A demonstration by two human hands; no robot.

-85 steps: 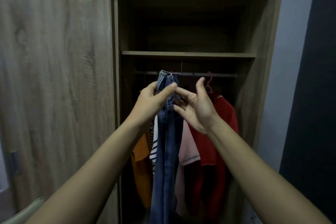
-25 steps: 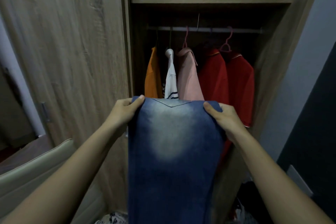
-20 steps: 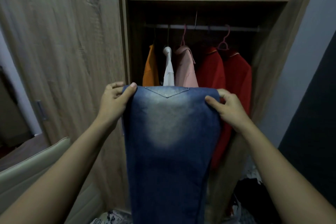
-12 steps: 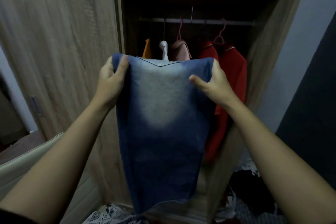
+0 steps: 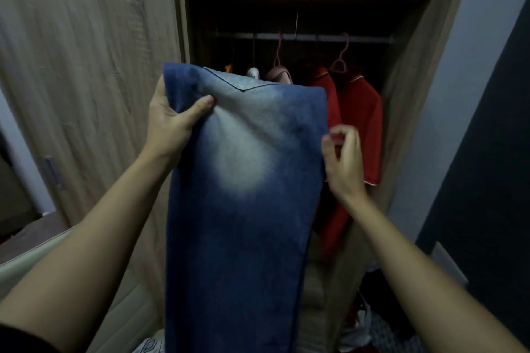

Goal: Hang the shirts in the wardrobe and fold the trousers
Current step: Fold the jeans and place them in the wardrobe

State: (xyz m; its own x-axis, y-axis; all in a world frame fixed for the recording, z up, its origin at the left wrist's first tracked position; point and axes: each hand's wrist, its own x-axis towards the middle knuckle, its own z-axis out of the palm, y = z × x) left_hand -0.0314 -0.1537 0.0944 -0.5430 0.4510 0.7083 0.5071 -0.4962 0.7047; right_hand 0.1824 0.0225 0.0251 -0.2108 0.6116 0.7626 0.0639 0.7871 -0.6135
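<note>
A: Where to find the jeans (image 5: 243, 180)?

B: Held up in front of the wardrobe (image 5: 410, 94), hanging straight down. Hiding some of the shirts inside the wardrobe.

A: And the left hand (image 5: 169, 120)?

B: Grip shut tight on the top left corner of the jeans. Thumb (image 5: 200, 106) on the front, other fingers tucked behind.

A: And the right hand (image 5: 342, 160)?

B: In front of the wardrobe too, over the red shirts (image 5: 358, 112), just beside the right edge of the jeans. Grip half curled. Too blurry to tell whether pinching the cloth or not.

A: Heavy?

B: Probably a bit heavy. Thick cloth, soft and floppy. Not slippery, not easy to break.

A: Where to take hold for folding?

B: Best at both top corners, to keep the cloth flat. Likely droopy and twisty with just one hand.

A: Done yet?

B: Shirts hanging on the rail (image 5: 315, 37) inside the wardrobe. Jeans not folded yet.
</note>
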